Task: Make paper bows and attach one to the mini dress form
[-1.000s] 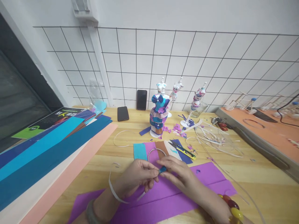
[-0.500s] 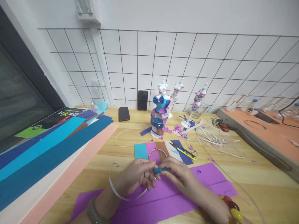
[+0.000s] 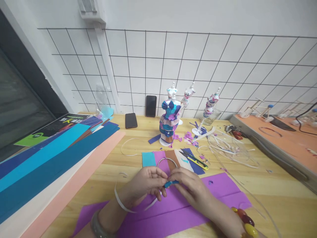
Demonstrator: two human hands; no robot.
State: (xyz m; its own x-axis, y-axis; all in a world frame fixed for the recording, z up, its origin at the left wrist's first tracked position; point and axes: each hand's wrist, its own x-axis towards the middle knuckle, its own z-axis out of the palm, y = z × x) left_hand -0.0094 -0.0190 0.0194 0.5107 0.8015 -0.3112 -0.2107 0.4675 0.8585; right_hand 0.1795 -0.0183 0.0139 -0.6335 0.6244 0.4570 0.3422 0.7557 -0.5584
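Note:
Between my fingertips is a small folded blue paper piece (image 3: 170,183). My left hand (image 3: 150,183) pinches its left end, and my right hand (image 3: 188,185) holds its right end. A thin pale ring (image 3: 165,159) shows just behind my fingers. From my left hand a white strip (image 3: 121,204) loops down around the wrist. Both hands are above a large purple sheet (image 3: 173,211). Beyond them lie a turquoise paper piece (image 3: 148,160), other coloured pieces and yellow-handled snips (image 3: 198,162).
A dressed mini mannequin (image 3: 169,124) stands at the back, with smaller ones beside it. Two phones (image 3: 131,120) are near the wall. Long coloured sheets (image 3: 74,162) cover the left side. Clear tangled strips (image 3: 230,148) and an orange board (image 3: 279,135) are at right.
The blue piece has tilted, its left end now lower. My left fingers have shifted slightly around it, while my right hand keeps its grip. The view has moved a little.

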